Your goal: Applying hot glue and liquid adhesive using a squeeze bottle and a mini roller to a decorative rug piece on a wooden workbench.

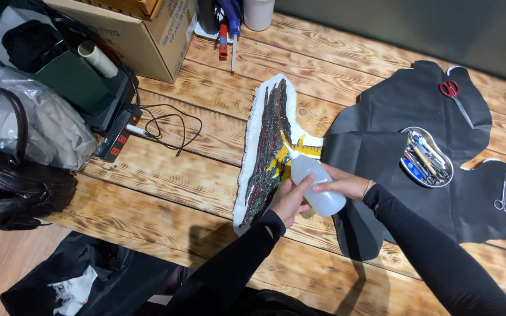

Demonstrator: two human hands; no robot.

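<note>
Left hand: my left hand (290, 202) wraps the lower side of the squeeze bottle (316, 184), fingers curled against its body, thumb up along it.
Right hand: my right hand (342, 184) lies over the top of the same bottle, fingers flat and closed on it, a thin band at the wrist.
Bottle: translucent white plastic, tilted, its nozzle aimed up and left toward the beaded piece (267, 146); whether the tip touches the piece, I cannot tell.
Beaded piece: long, narrow, white-edged panel with dark beadwork and yellow patches, lying flat on the wooden table (194, 175), just ahead of my hands.
Black sheet: a large cut sheet of black material (382, 117) spreads to the right, its edge just beside the beaded piece and running under my right forearm.
Tray: oval metal tray (427, 157) full of small tools sits on the black sheet.
Scissors: red-handled scissors (454, 96) lie at the far part of the sheet; small silver scissors (503, 198) lie near its right edge.
Left side: power strip (121, 139) with red switches and a thin black cable; cardboard box (142, 32) behind it; dark handbag (13, 187) at the table's left edge.
</note>
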